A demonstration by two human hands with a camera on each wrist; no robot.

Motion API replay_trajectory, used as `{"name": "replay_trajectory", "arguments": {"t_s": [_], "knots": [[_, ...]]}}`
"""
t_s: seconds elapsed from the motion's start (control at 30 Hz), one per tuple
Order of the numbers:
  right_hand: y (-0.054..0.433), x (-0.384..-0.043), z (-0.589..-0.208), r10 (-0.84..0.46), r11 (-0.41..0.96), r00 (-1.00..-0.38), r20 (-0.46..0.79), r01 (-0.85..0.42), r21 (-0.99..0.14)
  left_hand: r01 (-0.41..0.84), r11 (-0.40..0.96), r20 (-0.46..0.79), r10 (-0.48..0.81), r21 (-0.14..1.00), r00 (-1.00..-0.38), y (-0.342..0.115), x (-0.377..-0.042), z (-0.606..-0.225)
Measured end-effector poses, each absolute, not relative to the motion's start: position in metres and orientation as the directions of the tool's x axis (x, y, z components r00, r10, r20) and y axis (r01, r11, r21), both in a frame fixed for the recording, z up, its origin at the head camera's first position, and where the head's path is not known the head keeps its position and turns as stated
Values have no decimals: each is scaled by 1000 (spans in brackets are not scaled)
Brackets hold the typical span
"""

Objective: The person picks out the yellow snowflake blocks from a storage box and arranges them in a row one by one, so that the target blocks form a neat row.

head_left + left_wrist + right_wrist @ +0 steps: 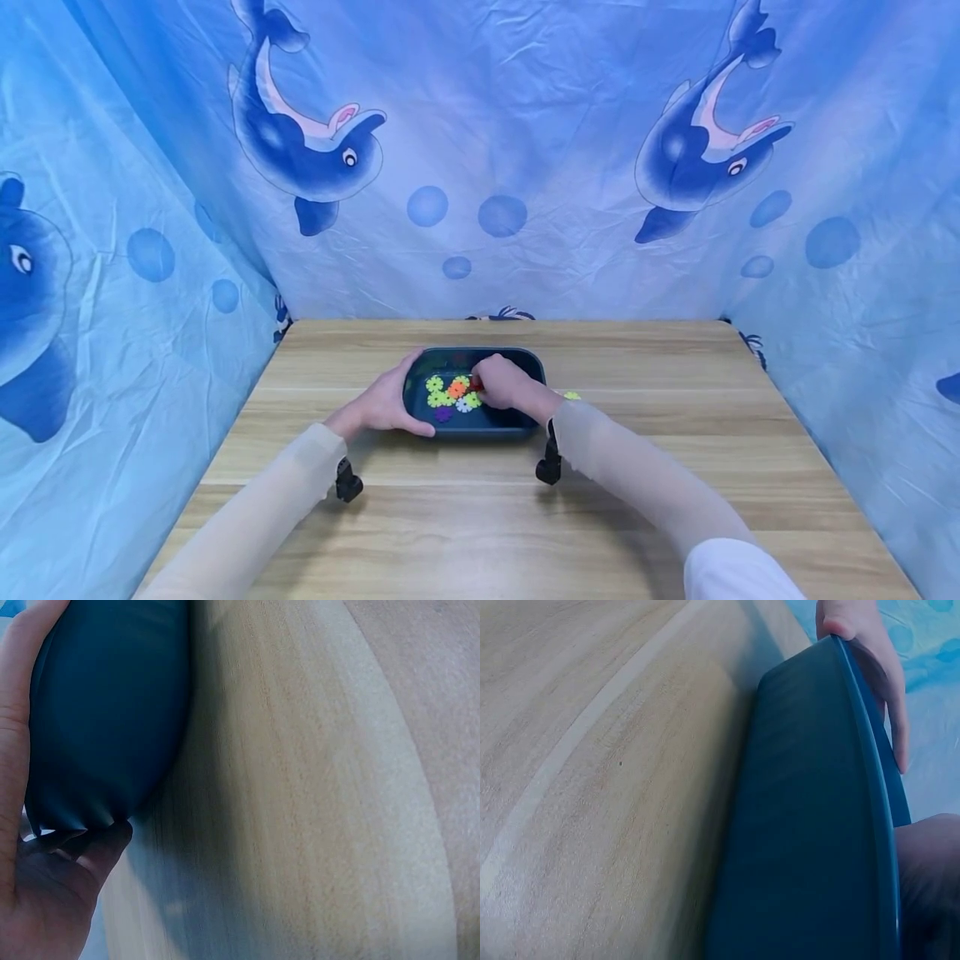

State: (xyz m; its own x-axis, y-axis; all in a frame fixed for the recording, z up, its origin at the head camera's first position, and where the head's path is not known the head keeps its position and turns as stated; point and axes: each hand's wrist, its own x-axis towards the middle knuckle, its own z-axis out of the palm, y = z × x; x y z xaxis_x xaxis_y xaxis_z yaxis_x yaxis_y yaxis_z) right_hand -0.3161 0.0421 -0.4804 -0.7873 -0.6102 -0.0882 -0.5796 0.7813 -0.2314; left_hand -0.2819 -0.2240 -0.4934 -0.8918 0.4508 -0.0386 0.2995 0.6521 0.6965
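Note:
A dark blue-green tray (480, 432) sits toward the back of the table. My left hand (390, 400) grips its left end, thumb along the near side and fingers at the far side. In the left wrist view, fingers of the left hand (67, 877) curl against the tray's wall. My right hand (504, 382) reaches down inside the tray, bent fingers at a red piece (476, 383); I cannot tell if they pinch it. Beside it lie flower-shaped plastic pieces: yellow-green (434, 383), orange (457, 388), white (463, 405) and purple (444, 414). The tray wall (802, 810) hides the right fingertips in the right wrist view.
One yellow-green piece (572, 396) lies on the wooden table (465, 517) just right of the tray, partly behind the right forearm. Blue dolphin-printed cloth (555, 108) hangs behind and on both sides. A black wrist camera (550, 467) hangs under each forearm.

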Motion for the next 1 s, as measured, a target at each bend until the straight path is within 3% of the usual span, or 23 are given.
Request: {"name": "replay_trajectory", "arguments": {"t_s": [0.5,1.0], "knots": [[54,-315,-472,-593,770,-803,-49,-548,-327,307,645,-38,462,700,-886,-220,-283,-493],[74,-317,-459,-596,767,-802,-32,-557,-320,296,671,-47,442,679,-896,-223,-283,-495]]}}
